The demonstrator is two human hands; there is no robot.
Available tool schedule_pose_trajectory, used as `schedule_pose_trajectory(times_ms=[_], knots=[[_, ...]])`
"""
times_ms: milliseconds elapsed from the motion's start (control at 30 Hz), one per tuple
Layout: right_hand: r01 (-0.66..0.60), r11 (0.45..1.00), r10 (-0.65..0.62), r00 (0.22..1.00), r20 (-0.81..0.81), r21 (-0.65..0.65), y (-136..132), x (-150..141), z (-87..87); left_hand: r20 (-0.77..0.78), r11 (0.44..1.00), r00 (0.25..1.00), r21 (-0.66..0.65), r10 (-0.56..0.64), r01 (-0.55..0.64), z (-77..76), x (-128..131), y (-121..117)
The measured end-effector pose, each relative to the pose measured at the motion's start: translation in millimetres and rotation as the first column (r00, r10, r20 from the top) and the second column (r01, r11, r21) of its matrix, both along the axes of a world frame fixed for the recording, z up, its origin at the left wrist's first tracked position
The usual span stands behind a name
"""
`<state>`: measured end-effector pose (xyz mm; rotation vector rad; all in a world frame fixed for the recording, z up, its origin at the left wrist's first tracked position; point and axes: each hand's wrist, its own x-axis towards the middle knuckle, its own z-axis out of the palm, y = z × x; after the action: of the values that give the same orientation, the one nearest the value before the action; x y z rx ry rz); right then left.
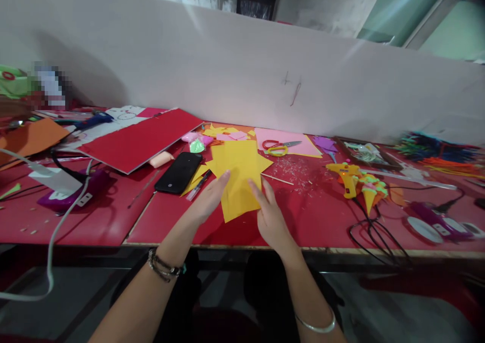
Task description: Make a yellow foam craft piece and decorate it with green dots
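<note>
A stack of yellow paper sheets (240,174) is tilted up a little over the red table in front of me. My left hand (209,197) grips its left edge, thumb lying on the front face and the other fingers mostly hidden. On the opposite edge, my right hand (272,216) holds the paper with a finger on its face. Behind the sheets, pointed yellow pieces (265,164) stick out to both sides. A pen (199,185) and a black phone (179,172) lie left of my left hand. A thin wooden stick (277,179) rests beyond my right hand.
Red-handled scissors (282,145) lie on pink paper (284,137) at the back. To the right are a yellow glue gun (345,175), its black cable (373,232) and a purple power strip (441,222). A large red board (142,138) and another power strip (76,191) occupy the left.
</note>
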<state>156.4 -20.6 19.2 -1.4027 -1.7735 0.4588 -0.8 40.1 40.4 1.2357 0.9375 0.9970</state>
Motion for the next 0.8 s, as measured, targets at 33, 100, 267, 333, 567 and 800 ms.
schedule_pose_trajectory(times_ms=[33,100,267,333,567,800], knots=[[-0.031,0.999,0.031,0.999,0.008,-0.012,-1,-1,1.7,0.026,1.000,1.000,0.005,-0.005,0.005,1.0,1,-1],[-0.107,0.994,0.107,0.994,-0.016,-0.031,-4,-3,5.4,0.047,1.000,0.999,-0.015,-0.005,0.006,3.2,2,-2],[-0.187,0.982,0.170,0.879,-0.445,0.007,-4,3,12.1,-0.081,0.997,0.996,-0.074,-0.024,0.018,7.9,-4,-4],[-0.155,0.988,0.105,0.743,-0.662,-0.017,-1,6,12.2,-0.124,0.993,0.990,-0.109,-0.063,0.049,9.8,-6,-5],[-0.201,0.959,-0.089,0.459,-0.884,-0.201,3,1,7.6,-0.152,0.960,0.955,-0.155,-0.256,0.233,8.4,2,-8],[-0.053,0.964,-0.225,0.355,-0.907,-0.260,5,2,10.4,-0.055,0.865,0.876,-0.198,-0.480,0.461,12.7,5,-13]])
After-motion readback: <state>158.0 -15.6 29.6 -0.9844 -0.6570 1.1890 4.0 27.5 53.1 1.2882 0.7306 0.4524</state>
